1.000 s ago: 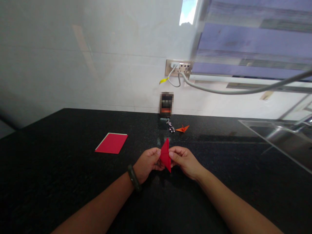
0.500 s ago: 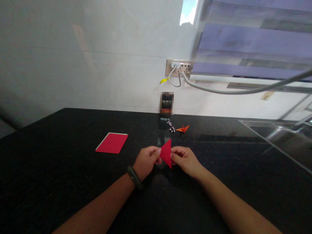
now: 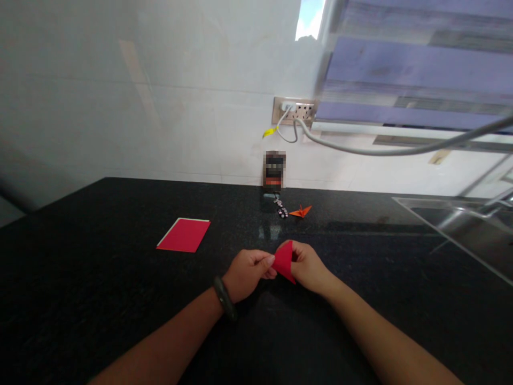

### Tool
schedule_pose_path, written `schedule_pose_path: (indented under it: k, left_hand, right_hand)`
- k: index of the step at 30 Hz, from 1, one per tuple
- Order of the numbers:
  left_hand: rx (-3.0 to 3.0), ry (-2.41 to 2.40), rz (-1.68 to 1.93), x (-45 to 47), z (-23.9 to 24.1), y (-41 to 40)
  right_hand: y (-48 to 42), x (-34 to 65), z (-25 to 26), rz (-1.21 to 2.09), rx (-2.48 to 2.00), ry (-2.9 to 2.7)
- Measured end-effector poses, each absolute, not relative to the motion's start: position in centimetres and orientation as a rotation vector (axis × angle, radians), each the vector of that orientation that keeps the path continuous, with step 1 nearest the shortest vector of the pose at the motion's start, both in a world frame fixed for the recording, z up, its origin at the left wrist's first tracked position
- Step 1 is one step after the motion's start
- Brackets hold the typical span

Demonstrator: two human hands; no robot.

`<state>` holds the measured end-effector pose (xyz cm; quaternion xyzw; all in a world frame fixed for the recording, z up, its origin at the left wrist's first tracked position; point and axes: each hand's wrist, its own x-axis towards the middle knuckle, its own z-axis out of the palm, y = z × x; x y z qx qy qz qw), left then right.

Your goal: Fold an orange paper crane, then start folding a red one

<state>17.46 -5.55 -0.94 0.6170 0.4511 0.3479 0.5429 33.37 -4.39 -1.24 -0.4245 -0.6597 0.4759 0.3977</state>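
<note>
A folded piece of red paper (image 3: 284,260) is pinched between both of my hands just above the black countertop (image 3: 100,299). My left hand (image 3: 248,272), with a dark band on its wrist, grips the paper's left edge with thumb and fingers closed. My right hand (image 3: 308,266) is closed on the paper's right side, fingers curled over it. A stack of red paper sheets (image 3: 184,235) lies flat on the counter to the left of my hands.
A small orange folded paper figure (image 3: 300,212) sits further back, beside a dark beaded object (image 3: 281,209) and a small upright device (image 3: 274,171) against the wall. A socket with cables (image 3: 294,111) is on the wall. A steel sink (image 3: 460,224) is at the right.
The red paper stood upright as a tall narrow shape, then turned and dropped lower between my fingers. My right hand has curled over its top.
</note>
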Motion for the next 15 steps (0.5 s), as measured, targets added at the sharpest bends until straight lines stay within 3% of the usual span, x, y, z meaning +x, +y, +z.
schedule_pose_path:
  k: [7, 15]
  left_hand:
    - [1.070, 1.095, 0.693, 17.78, -0.79, -5.41]
    - [1.159, 1.093, 0.703, 17.96, -0.96, -5.58]
  right_hand:
    - [-4.70, 33.84, -0.64, 0.632, -0.947, -2.001]
    - [-4.75, 33.78, -0.91, 0.687, -0.991, -2.050]
